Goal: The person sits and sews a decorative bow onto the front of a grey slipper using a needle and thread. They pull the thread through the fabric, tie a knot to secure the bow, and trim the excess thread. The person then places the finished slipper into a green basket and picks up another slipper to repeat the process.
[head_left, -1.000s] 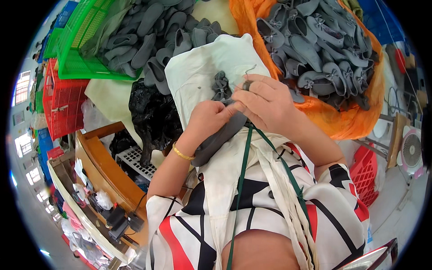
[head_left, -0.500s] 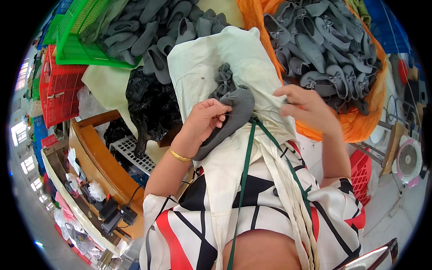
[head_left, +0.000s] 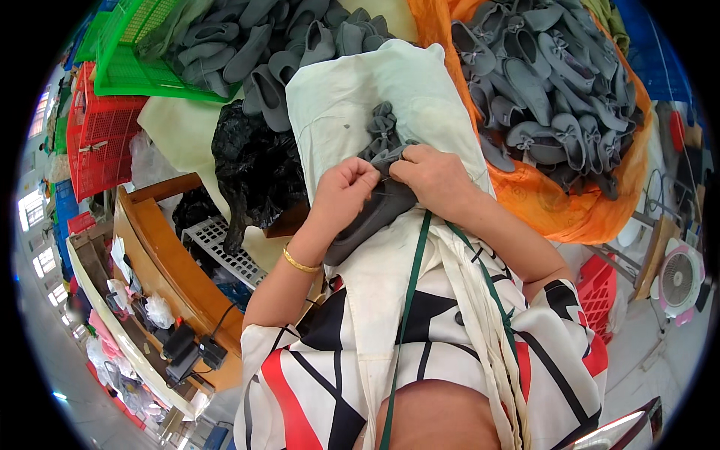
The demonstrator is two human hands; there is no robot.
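A grey slip-on shoe (head_left: pixel 373 217) lies across my apron-covered lap, its toe pointing away and to the right. My left hand (head_left: pixel 343 196) is closed on the shoe's upper near its opening, thumb and fingers pinched. From the other side my right hand (head_left: pixel 439 178) pinches at the toe, its fingertips almost meeting the left ones. Between them shows a grey bow (head_left: pixel 385 155) at the shoe's toe. A thin pale line crosses between the fingertips, too fine to name. Several loose grey bows (head_left: pixel 382 124) lie on the white cloth (head_left: pixel 330 97) just beyond.
Grey shoes fill a green crate (head_left: pixel 112 75) at the far left and an orange sack (head_left: pixel 547 210) at the far right. A black plastic bag (head_left: pixel 251 165) and a wooden drawer unit (head_left: pixel 172 262) stand to my left. A small fan (head_left: pixel 680 274) is at right.
My right hand has come in from the right, from over the cloth's edge, to the shoe's toe beside my left hand. The left hand still grips the shoe. The view has shifted slightly.
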